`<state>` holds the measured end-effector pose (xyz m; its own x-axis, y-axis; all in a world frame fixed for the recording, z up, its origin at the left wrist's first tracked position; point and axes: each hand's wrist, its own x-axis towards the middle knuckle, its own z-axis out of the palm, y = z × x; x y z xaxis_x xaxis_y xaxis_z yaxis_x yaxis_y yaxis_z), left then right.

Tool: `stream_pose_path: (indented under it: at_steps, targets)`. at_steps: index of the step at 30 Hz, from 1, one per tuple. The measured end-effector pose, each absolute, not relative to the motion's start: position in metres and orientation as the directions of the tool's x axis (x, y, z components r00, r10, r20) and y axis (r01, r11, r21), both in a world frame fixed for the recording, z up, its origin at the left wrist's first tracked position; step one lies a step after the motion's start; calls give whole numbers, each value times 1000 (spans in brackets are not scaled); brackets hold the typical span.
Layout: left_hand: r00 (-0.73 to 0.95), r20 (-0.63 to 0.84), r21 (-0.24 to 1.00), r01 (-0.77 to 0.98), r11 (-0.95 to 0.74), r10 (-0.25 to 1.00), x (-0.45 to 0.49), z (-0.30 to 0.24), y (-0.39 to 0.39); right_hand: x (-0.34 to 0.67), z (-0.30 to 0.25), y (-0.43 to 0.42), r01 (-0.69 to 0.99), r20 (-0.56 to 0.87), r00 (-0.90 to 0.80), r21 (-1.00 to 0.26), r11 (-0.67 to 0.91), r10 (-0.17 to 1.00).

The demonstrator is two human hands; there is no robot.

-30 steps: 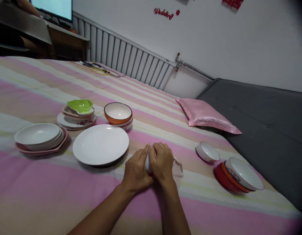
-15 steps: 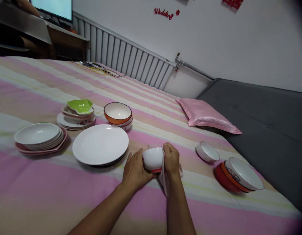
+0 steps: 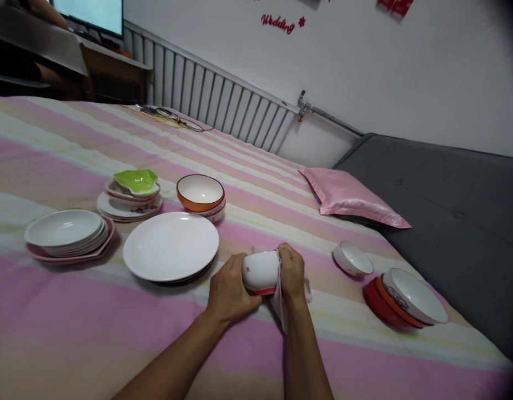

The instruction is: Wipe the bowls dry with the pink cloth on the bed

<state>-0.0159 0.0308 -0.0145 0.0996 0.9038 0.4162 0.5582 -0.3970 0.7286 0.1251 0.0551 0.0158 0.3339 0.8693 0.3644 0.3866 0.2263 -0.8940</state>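
A small white bowl [image 3: 260, 271] with a red foot and a little red mark is held upright above the bedspread. My left hand [image 3: 230, 290] grips it from the left side, the thumb low near the foot. On the other side, my right hand [image 3: 292, 272] is closed round a pale cloth [image 3: 278, 305], pressing it over the bowl's right rim and wall. Part of the cloth hangs below the wrist. The fingertips inside and behind the bowl are hidden. Just left of my hands lies a large white plate [image 3: 171, 246], stacked on darker ones.
Stacked white dishes [image 3: 67, 229], a green leaf-shaped dish [image 3: 136, 180] on plates, and an orange bowl [image 3: 200, 191] stand left. Right are a small bowl [image 3: 352, 258], stacked bowls [image 3: 415, 297] and a pink pillow [image 3: 352, 194]. Cables [image 3: 165, 115] lie far back; a person's arm [image 3: 48, 12] shows top left.
The bowl has turned slightly in my hands, bringing a red mark into view on its side. My left fingers have shifted a little along the bowl.
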Motion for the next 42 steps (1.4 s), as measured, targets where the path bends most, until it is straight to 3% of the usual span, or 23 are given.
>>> stream_pose_path:
  at_steps: [3, 7, 11, 14, 17, 23, 27, 30, 33, 42]
  targets:
    - [97, 433, 719, 562, -408, 896, -15, -16, 31, 119, 21, 52, 596, 473, 269, -766, 241, 839]
    - [110, 422, 711, 576, -404, 900, -15, -16, 30, 106, 27, 46, 845, 565, 149, -499, 193, 812]
    - [118, 420, 714, 568, -408, 900, -16, -16, 30, 92, 29, 41, 954, 599, 45, -264, 143, 800]
    - [113, 436, 717, 557, -420, 893, -16, -17, 31, 88, 29, 39, 973, 606, 22, -197, 124, 796]
    - [123, 434, 705, 571, -421, 893, -15, -16, 31, 90, 29, 40, 958, 595, 32, -246, 144, 803]
    - [135, 426, 703, 573, -421, 894, -14, -11, 29, 108, 24, 48, 781, 547, 161, -579, 233, 822]
    - [132, 428, 726, 538, -427, 894, -15, -12, 31, 119, 14, 55, 553, 468, 258, -789, 267, 845]
    - [138, 450, 733, 507, -453, 882, -15, -15, 33, 125, 8, 60, 272, 298, 362, -940, 206, 883]
    - [163, 476, 712, 504, -488, 864, -16, -19, 35, 128, 7, 63, 99, 183, 407, -983, 156, 895]
    - [282, 489, 611, 564, -555, 825, -21, -26, 37, 134, 0, 66, 5, 47, 434, -999, 49, 900]
